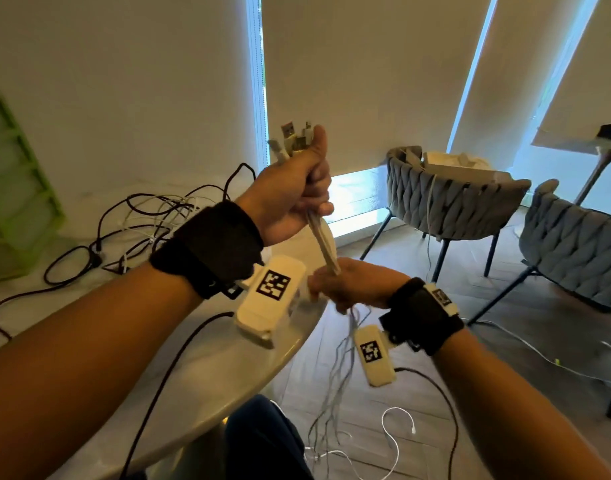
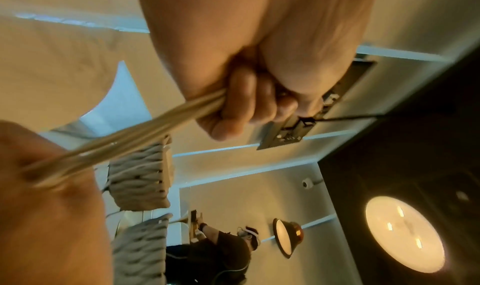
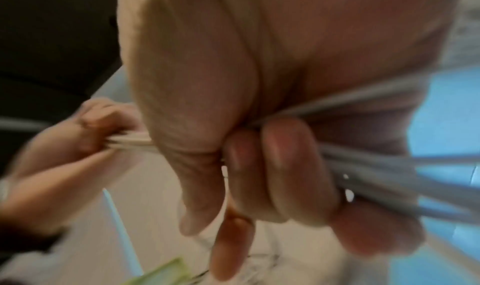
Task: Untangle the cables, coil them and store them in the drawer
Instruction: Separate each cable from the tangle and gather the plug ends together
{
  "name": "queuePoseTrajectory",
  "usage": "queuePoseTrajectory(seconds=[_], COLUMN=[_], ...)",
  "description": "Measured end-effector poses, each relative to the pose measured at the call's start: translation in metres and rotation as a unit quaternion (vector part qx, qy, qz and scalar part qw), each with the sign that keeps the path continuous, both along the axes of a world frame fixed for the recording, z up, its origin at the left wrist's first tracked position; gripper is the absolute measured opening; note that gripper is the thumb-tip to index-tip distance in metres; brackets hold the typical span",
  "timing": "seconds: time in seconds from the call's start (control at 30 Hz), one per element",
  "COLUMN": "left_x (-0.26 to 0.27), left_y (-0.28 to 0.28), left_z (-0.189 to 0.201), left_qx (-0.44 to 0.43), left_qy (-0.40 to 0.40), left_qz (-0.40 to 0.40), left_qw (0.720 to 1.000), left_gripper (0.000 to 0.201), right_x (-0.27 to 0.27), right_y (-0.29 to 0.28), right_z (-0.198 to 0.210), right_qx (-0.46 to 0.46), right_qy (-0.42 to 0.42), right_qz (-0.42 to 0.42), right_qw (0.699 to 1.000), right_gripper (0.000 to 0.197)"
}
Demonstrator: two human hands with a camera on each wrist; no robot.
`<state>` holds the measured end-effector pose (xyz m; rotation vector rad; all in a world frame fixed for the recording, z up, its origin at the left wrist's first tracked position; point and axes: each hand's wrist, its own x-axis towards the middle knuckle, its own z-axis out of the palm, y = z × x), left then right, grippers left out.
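Head view shows the left hand (image 1: 290,188) raised above the table edge, its fingers and thumb curled tight round a bundle of white cables (image 1: 323,242), with the plug ends (image 1: 293,138) sticking up out of the top of the fist. Below that fist the bundle runs taut and slanting down to the right hand (image 1: 352,285), which is closed round the same strands just off the table's rim. Under the right hand the cables hang loose and fan out toward the floor (image 1: 435,393), where their ends trail in loops.

Left wrist view confirms the left fist wrapped round the bundle (image 2: 145,133), the strands pressed side by side and running to the blurred right hand (image 2: 46,197). Right wrist view, blurred, shows the right hand's fingers (image 3: 280,172) folded over the strands, grey cable lengths (image 3: 389,182) spilling out past them, and the left hand (image 3: 98,125) beyond.

On the table (image 1: 228,368), behind the left forearm, a heap of black and white cables (image 1: 151,220) lies tangled and uncoiled. At the table's far left stands a green drawer unit (image 1: 16,199). Past the table's rim, two grey woven chairs (image 1: 449,199) stand on the floor before the window blinds (image 1: 366,74).
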<state>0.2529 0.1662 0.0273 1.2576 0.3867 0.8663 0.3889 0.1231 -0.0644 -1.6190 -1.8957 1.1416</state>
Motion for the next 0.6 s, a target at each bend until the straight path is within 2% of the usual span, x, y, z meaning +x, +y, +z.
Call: queuePoseTrajectory(seconds=[0.07, 0.13, 0.2, 0.23, 0.27, 0.3, 0.37, 0.4, 0.47, 0.5, 0.53, 0.57, 0.6], left_x=[-0.009, -0.015, -0.019, -0.02, -0.022, -0.023, -0.026, -0.027, -0.03, -0.031, -0.032, -0.032, -0.032], left_y=[0.002, 0.001, 0.002, 0.002, 0.001, 0.001, 0.004, 0.006, 0.01, 0.013, 0.014, 0.015, 0.015], left_z=[-0.001, -0.002, -0.001, 0.001, 0.002, 0.003, 0.003, 0.004, 0.002, 0.0, -0.003, -0.006, -0.009], left_qx=[-0.029, -0.054, -0.046, -0.033, -0.022, -0.015, -0.021, -0.028, -0.041, -0.043, -0.043, -0.041, -0.039], left_qy=[-0.008, -0.03, -0.027, -0.01, 0.007, 0.016, 0.013, 0.009, 0.006, 0.008, 0.011, 0.012, 0.01], left_qz=[-0.028, -0.042, -0.046, -0.039, -0.029, -0.019, -0.011, -0.012, -0.019, -0.023, -0.025, -0.025, -0.022], left_qw=[0.999, 0.997, 0.998, 0.999, 0.999, 1.0, 1.0, 0.999, 0.999, 0.999, 0.999, 0.999, 0.999], left_gripper=[0.056, 0.06, 0.061, 0.061, 0.06, 0.059, 0.06, 0.06, 0.061, 0.061, 0.061, 0.061, 0.06], right_x=[0.026, 0.059, 0.089, 0.099, 0.106, 0.107, 0.093, 0.086, 0.083, 0.091, 0.1, 0.109, 0.118], right_y=[0.011, 0.029, 0.039, 0.039, 0.038, 0.033, 0.018, 0.01, 0.007, 0.015, 0.023, 0.031, 0.037], right_z=[-0.003, -0.013, -0.024, -0.027, -0.029, -0.033, -0.043, -0.049, -0.053, -0.053, -0.048, -0.039, -0.031], right_qx=[0.008, 0.019, 0.015, 0.003, -0.012, -0.029, -0.124, -0.176, -0.207, -0.164, -0.074, 0.052, 0.197], right_qy=[-0.116, -0.176, -0.292, -0.335, -0.355, -0.337, -0.203, -0.156, -0.155, -0.161, -0.187, -0.223, -0.234], right_qz=[-0.044, -0.142, -0.25, -0.266, -0.252, -0.228, -0.216, -0.208, -0.168, -0.178, -0.211, -0.268, -0.33], right_qw=[0.992, 0.974, 0.923, 0.904, 0.9, 0.913, 0.947, 0.949, 0.951, 0.957, 0.957, 0.936, 0.893], right_gripper=[0.029, 0.039, 0.056, 0.059, 0.06, 0.057, 0.043, 0.039, 0.035, 0.031, 0.024, 0.019, 0.017])
